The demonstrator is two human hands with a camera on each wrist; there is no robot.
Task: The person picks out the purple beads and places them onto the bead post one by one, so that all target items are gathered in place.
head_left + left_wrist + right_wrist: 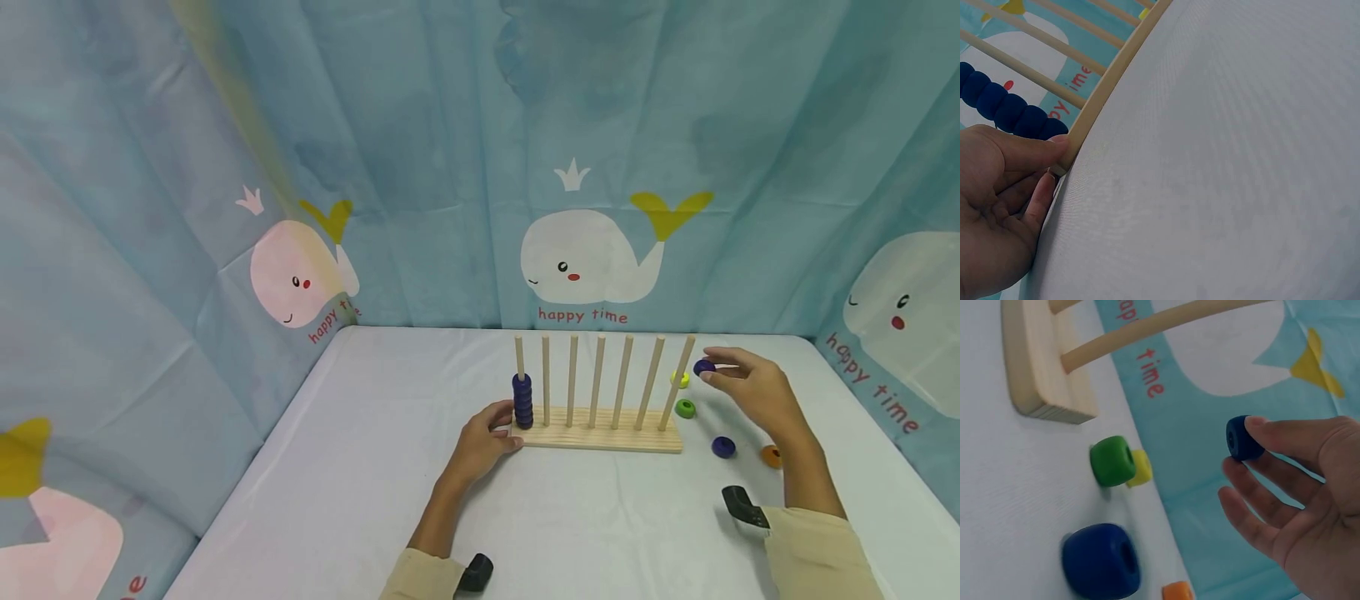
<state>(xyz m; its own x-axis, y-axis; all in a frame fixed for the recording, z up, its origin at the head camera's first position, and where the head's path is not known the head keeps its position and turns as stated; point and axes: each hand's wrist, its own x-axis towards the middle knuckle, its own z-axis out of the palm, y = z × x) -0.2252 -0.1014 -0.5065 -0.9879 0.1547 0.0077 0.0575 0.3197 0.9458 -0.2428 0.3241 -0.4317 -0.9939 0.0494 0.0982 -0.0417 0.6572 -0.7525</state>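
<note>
A wooden peg stand (600,437) with several upright pegs stands on the white table. Several dark blue beads (522,402) are stacked on its leftmost peg; the other pegs carry none. My left hand (482,442) grips the left end of the base, as the left hand (1004,187) in the left wrist view also shows. To the right of the stand, my right hand (753,387) pinches a dark blue bead (1242,439) between thumb and fingers, above the table. That held bead (703,367) is close to the rightmost peg, apart from it.
Loose beads lie right of the stand: a yellow bead (680,380), a green bead (685,408), another dark blue bead (723,447) and an orange bead (771,456) partly hidden by the right forearm. A blue whale-print curtain (435,250) hangs behind the table (337,475).
</note>
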